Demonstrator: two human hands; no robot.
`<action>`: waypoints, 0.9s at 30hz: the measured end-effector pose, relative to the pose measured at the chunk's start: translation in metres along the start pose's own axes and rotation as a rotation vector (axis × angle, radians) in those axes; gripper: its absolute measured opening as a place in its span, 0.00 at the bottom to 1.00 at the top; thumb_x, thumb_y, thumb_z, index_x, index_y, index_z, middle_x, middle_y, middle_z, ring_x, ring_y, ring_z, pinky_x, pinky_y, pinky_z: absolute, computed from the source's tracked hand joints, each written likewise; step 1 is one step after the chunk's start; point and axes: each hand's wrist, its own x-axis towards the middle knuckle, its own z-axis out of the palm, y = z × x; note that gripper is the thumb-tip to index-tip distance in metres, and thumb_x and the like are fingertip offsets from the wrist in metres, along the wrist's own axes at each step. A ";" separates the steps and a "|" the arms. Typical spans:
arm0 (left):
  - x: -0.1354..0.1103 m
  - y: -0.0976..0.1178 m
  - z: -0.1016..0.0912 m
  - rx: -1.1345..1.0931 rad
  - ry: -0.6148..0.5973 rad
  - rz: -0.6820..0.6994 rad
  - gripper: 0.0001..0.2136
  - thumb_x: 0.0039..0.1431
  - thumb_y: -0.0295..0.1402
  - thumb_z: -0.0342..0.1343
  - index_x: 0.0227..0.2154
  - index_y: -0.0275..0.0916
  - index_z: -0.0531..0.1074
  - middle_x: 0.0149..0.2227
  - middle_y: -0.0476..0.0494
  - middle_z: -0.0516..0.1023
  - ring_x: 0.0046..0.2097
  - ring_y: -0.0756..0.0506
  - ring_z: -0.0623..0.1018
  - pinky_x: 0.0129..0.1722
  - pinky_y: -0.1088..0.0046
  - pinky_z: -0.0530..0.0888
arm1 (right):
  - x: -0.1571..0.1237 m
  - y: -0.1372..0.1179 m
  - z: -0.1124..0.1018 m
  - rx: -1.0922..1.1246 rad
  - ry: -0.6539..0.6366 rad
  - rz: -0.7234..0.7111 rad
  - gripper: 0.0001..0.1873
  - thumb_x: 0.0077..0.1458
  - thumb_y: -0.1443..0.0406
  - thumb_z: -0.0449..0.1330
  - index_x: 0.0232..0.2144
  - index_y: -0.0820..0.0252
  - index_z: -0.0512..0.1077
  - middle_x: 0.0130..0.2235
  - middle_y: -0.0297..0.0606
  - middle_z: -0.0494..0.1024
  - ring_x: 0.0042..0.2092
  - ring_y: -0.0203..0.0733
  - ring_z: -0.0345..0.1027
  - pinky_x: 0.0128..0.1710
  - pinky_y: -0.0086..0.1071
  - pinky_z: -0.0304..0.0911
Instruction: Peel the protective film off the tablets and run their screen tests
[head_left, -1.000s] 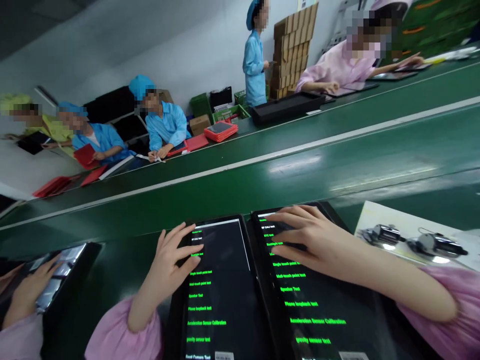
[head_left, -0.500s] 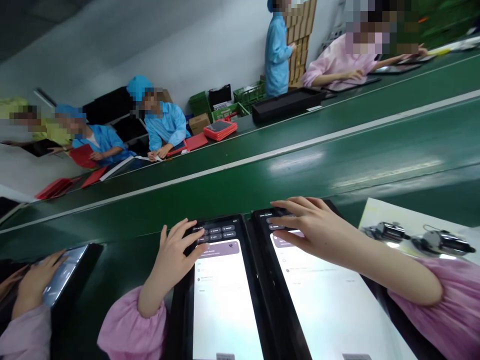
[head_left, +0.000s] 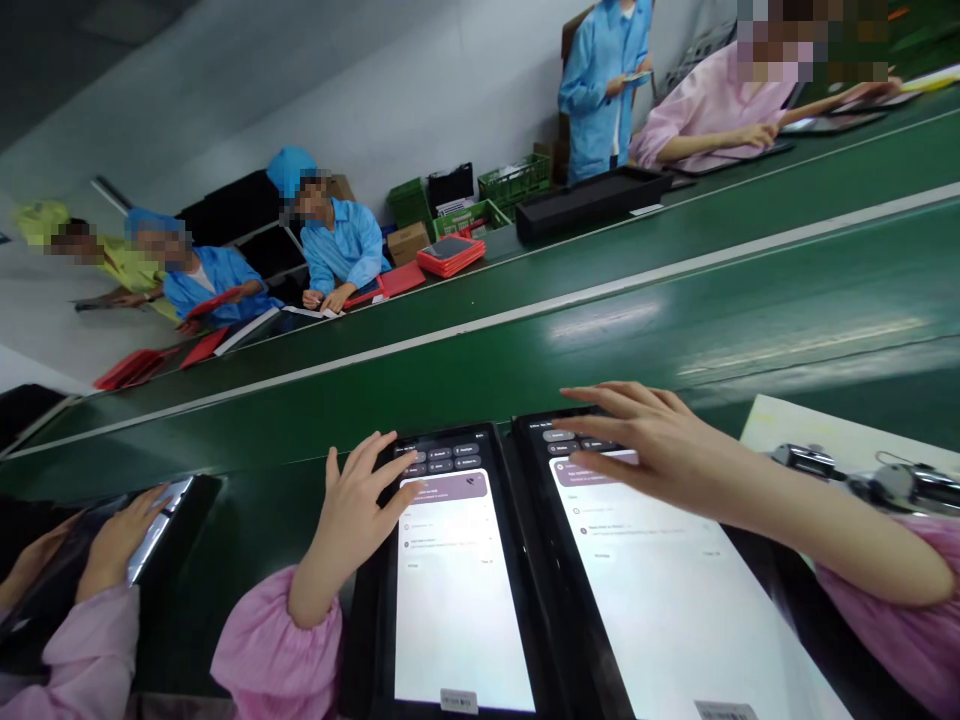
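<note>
Two black tablets lie side by side in front of me, both showing a white screen with a dark bar on top. My left hand rests with spread fingers on the top left corner of the left tablet. My right hand hovers flat, fingers stretched, over the top of the right tablet, its fingertips on the dark bar. Neither hand holds anything. Both sleeves are pink.
A green conveyor belt runs behind the tablets. At the left a co-worker's hand rests on another tablet. A white sheet with black devices lies at the right. Several people work across the belt beside red cases and a black tray.
Both screens went from black menus with green text to white pages. My hands slid slightly up toward the tablets' top edges. The standing person in blue moved right.
</note>
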 end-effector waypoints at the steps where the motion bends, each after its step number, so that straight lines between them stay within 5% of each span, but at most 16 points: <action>1: -0.002 -0.003 0.002 -0.032 0.054 -0.033 0.16 0.73 0.47 0.52 0.55 0.53 0.78 0.66 0.43 0.74 0.70 0.32 0.69 0.70 0.23 0.47 | -0.003 0.008 -0.003 0.029 0.018 0.067 0.32 0.71 0.40 0.45 0.59 0.44 0.77 0.66 0.43 0.72 0.64 0.71 0.66 0.54 0.72 0.66; 4: -0.008 -0.015 0.010 -0.206 0.192 -0.183 0.20 0.71 0.54 0.52 0.53 0.47 0.78 0.62 0.38 0.77 0.67 0.32 0.73 0.71 0.31 0.56 | -0.017 0.033 -0.010 0.150 0.097 0.307 0.36 0.68 0.39 0.46 0.61 0.51 0.76 0.60 0.48 0.78 0.62 0.68 0.69 0.59 0.67 0.67; 9: -0.008 -0.013 0.022 -0.608 0.138 -0.397 0.32 0.67 0.62 0.52 0.63 0.45 0.69 0.68 0.35 0.72 0.69 0.33 0.70 0.69 0.44 0.67 | -0.035 0.040 -0.003 0.466 0.184 0.546 0.33 0.66 0.38 0.48 0.56 0.51 0.76 0.56 0.42 0.81 0.58 0.60 0.75 0.59 0.51 0.70; 18: -0.008 -0.002 0.021 -0.656 0.134 -0.444 0.35 0.66 0.65 0.50 0.64 0.45 0.70 0.68 0.36 0.72 0.71 0.32 0.69 0.70 0.46 0.68 | -0.040 0.026 0.017 0.646 0.443 0.633 0.36 0.66 0.35 0.49 0.53 0.53 0.78 0.55 0.43 0.82 0.60 0.59 0.72 0.65 0.53 0.64; 21: -0.003 0.005 0.006 -0.438 0.078 -0.350 0.33 0.69 0.62 0.48 0.66 0.47 0.68 0.71 0.38 0.68 0.75 0.30 0.61 0.70 0.37 0.63 | -0.042 0.027 0.019 0.699 0.448 0.656 0.33 0.65 0.38 0.54 0.55 0.52 0.78 0.54 0.43 0.82 0.59 0.60 0.74 0.64 0.55 0.66; 27: 0.022 0.050 -0.009 -0.141 -0.050 0.248 0.24 0.74 0.53 0.49 0.67 0.53 0.66 0.71 0.43 0.68 0.74 0.34 0.63 0.73 0.30 0.47 | -0.050 0.024 0.016 0.863 0.404 0.681 0.38 0.57 0.48 0.67 0.67 0.46 0.69 0.65 0.38 0.74 0.68 0.56 0.65 0.68 0.50 0.64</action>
